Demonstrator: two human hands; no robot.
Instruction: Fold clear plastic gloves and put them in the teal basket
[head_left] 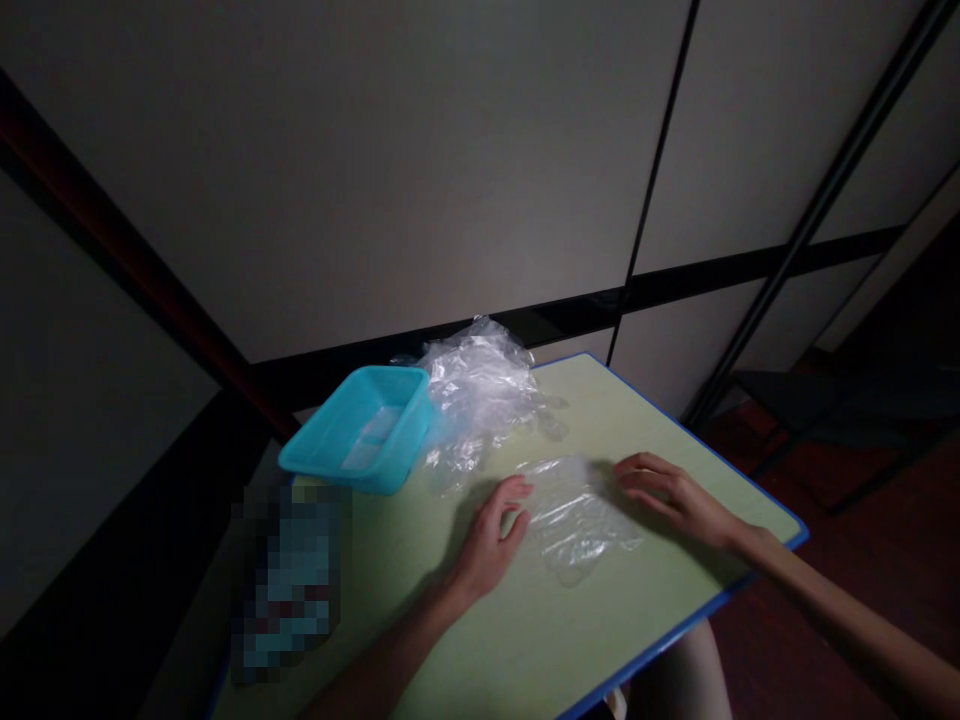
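A thin, clear plastic disposable glove (577, 515) lies spread on the table between my hands. At its left edge is my left hand (491, 540), fingers curved and thumb apart, with nothing visibly held. My right hand (679, 500) hovers by the glove's right side, its fingers loosely bent and apart. Whether either hand's fingertips touch the film I cannot tell. Behind the glove, a crumpled heap of similar clear plastic gloves (487, 375) rests near the table's back edge. Left of this heap stands a turquoise plastic basin (409, 440) with something pale and flat inside.
The light green table (517, 640) has a blue edge. A blurred-out, pixelated item (292, 580) lies on its left side. Close behind rise pale cabinet panels (450, 180) with dark strips. A dark chair (847, 410) stands at the right on a reddish floor.
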